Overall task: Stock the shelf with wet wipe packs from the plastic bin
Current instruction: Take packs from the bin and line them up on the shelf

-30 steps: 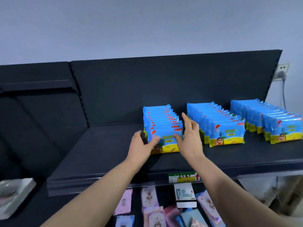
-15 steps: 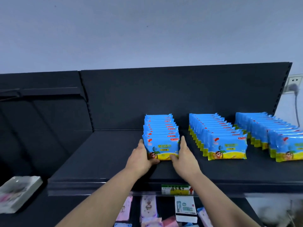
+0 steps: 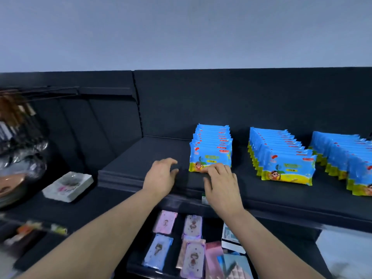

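The hands have been drawn off the sides of the wet wipe packs (image 3: 211,152) — the row is left on the shelf (image 3: 141,158), its front base touched by spread fingers (image 3: 214,169) of the right hand (image 3: 221,184), likely for squaring; the left hand (image 3: 161,178) is held empty, fingers slack and apart.

I get one view only: a wide-angle camera worn on the head, facing forward and tilted a little down. It sits near the dark matte metal shelf (image 3: 153,150), which crosses mid-frame; pale grey wall (image 3: 181,33) fills the top, a lower shelf level (image 3: 211,226) the bottom
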{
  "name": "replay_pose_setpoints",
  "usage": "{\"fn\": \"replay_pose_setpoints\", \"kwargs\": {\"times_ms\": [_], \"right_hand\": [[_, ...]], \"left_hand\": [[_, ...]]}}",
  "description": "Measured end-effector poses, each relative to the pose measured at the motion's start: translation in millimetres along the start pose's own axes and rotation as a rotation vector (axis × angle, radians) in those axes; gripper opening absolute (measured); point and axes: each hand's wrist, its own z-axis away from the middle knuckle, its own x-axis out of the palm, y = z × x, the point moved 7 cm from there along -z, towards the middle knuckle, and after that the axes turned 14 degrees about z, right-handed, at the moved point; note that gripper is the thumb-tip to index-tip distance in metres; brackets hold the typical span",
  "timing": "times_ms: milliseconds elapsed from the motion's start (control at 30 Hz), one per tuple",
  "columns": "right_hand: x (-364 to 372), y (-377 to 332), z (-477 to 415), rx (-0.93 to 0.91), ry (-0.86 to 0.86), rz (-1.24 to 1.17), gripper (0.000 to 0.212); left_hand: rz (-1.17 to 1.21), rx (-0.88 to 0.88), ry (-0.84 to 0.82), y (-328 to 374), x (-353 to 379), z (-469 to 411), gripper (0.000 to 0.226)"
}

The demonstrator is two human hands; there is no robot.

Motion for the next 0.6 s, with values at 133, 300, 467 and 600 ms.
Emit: {"fn": "replay_pose_setpoints", "kwargs": {"times_ms": [133,300,467,600], "right_hand": [[11.6,-47.4,16.8,-0.184,-0.017,-0.024,0.029],[34.3,-109.1,43.3,-0.329,-0.121,-0.022,0.040],[67.5,-164.4,70.5,-0.444,-0.308,-0.056,0.032],[103.8,-209.8,89.0,-0.470,-0.488,-0.083,0.032]], "left_hand": [[-0.103,0.107,0.104,-18.3,-33.0,43.7,0.029],[-0.263,-0.076,0.043,-96.0,-71.1,100.1,0.030],[-0.341,-0.417,-0.024,-190.6,-117.0,162.5,0.030],[-0.306,-0.636,0.002,-263.5,-155.6,208.9,0.018]]}}
